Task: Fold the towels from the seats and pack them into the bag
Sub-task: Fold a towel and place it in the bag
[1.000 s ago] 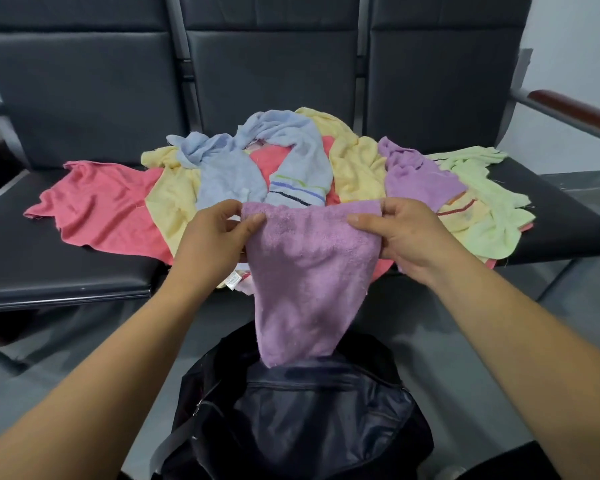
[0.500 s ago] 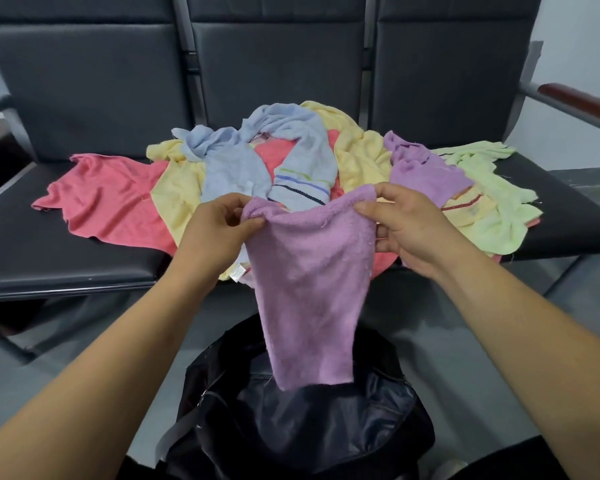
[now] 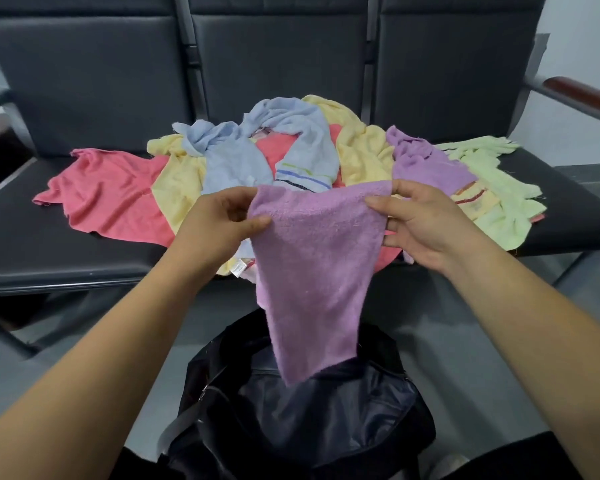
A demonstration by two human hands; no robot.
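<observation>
A purple towel [image 3: 314, 271] hangs in front of me, stretched between both hands. My left hand [image 3: 215, 228] pinches its upper left corner and my right hand [image 3: 426, 223] pinches its upper right corner. Its lower end dangles just above the open black bag [image 3: 312, 420] on the floor. Behind it, a pile of towels lies on the black seats [image 3: 49, 244]: a red towel [image 3: 108, 192], a yellow towel [image 3: 361, 147], a light blue towel [image 3: 236, 164], another purple towel [image 3: 423, 164] and a pale green towel [image 3: 492, 195].
The seat backs [image 3: 284, 64] rise behind the pile. A brown armrest [image 3: 582, 95] sticks out at the right. Grey floor [image 3: 465, 334] surrounds the bag, and a bag strap [image 3: 177, 431] lies at its left.
Both hands have lifted the purple towel slightly and pulled its top edge wider; the towel hangs longer and narrower toward the bag than before.
</observation>
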